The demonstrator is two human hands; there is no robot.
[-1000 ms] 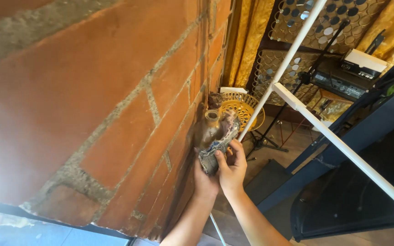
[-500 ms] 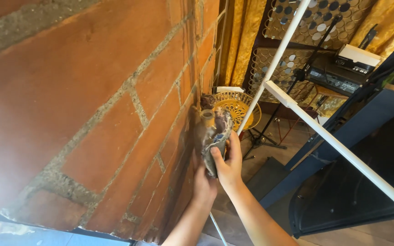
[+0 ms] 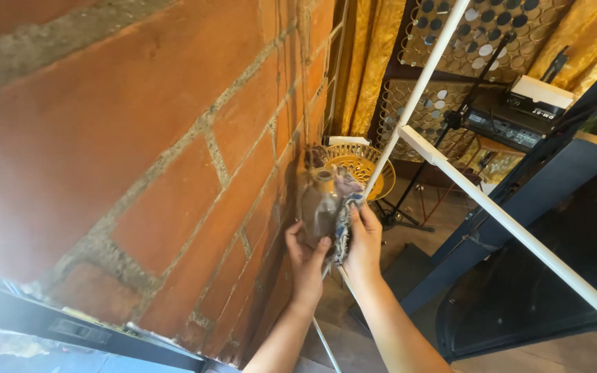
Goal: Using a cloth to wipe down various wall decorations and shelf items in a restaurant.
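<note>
Both hands' grip: clear glass bottle (image 3: 319, 204).

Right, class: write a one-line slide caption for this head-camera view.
Beside a brick wall, the left hand holds a clear glass bottle while the right hand presses a rag against it.

Clear glossy glass bottle (image 3: 318, 207), frayed cloth rag (image 3: 343, 224) (soft, matt), rough matt brick wall (image 3: 174, 173) beside.
</note>
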